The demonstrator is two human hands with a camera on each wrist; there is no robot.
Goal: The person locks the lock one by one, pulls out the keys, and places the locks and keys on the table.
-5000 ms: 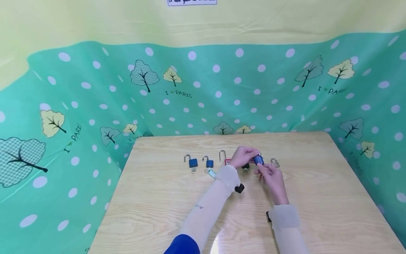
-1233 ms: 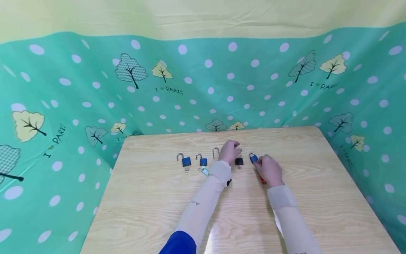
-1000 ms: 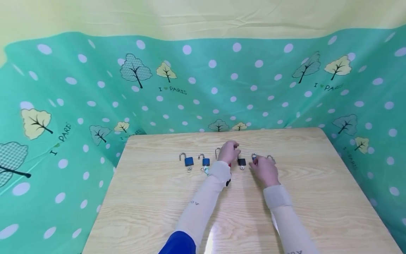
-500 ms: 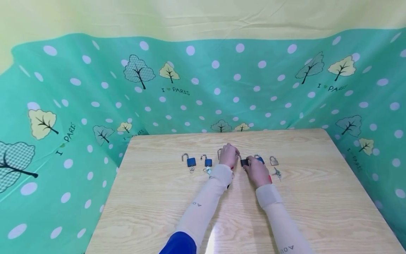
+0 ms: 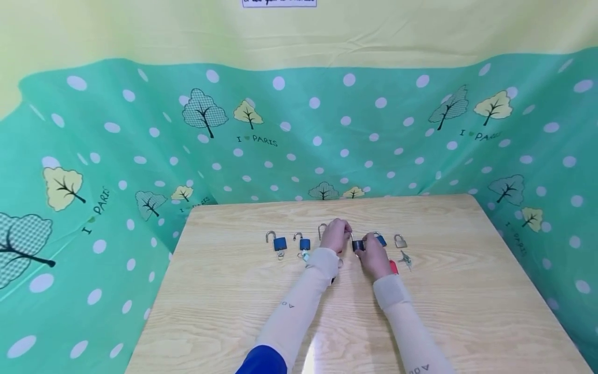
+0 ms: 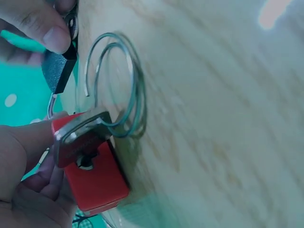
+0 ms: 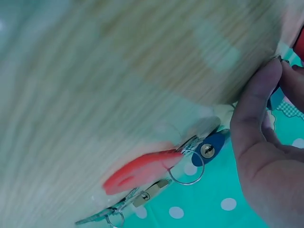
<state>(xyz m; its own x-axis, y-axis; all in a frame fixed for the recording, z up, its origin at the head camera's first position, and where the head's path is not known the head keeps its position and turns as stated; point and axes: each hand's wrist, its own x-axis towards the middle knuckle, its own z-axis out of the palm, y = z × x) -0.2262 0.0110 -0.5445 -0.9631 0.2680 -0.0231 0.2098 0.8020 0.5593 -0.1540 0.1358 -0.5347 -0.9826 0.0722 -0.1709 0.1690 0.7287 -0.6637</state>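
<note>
Near the middle of the table [image 5: 233, 311], the black lock [image 5: 357, 245] is between both hands. The right hand [image 5: 375, 257] pinches its body, thumb and fingers closed down to the lock's thickness. The left hand [image 5: 334, 236] has its fingers bent and nearly closed on the shackle [image 5: 351, 238], with the thumb across it. Whether the lock is raised off the wood, I cannot tell.

Five seconds ago both hands were up around a blue lock and the black one lay untouched. That blue lock [image 5: 382, 240] now lies just right of the right hand, its red tag [image 5: 394, 267] by the wrist. About a second ago the right hand was over it; by half a second ago that hand had reached the black lock, where it remains.

The silver lock [image 5: 400, 241] and its keys [image 5: 405, 259], covered wholly or partly earlier, are in plain sight. Close under the left hand is the red lock [image 6: 97, 178], a key ring [image 6: 130, 90] hanging from its key [image 6: 80, 137].
</note>
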